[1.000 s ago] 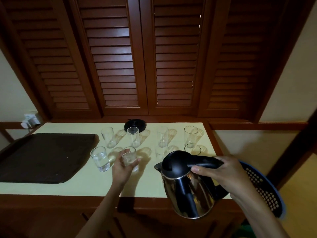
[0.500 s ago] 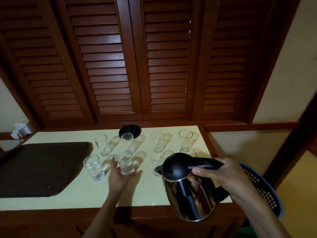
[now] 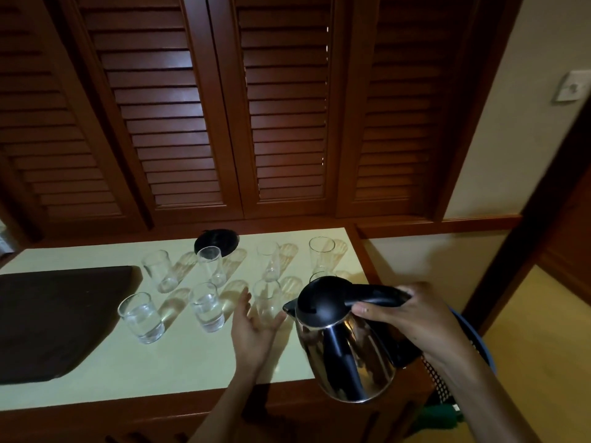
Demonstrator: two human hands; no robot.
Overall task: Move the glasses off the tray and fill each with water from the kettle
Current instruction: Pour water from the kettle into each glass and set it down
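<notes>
Head view | right hand [image 3: 412,318] fingers curled round kettle [image 3: 345,356] handle | left hand [image 3: 252,327] fingers spread, just beside glass [image 3: 267,298]

No words, numbers or brand names are showing clearly enough to read. The kettle [image 3: 347,353] is showing only plain black plastic and shiny metal. The wall switch [image 3: 572,86] is carrying a small dark mark, but it is looking too blurry to make out.
</notes>
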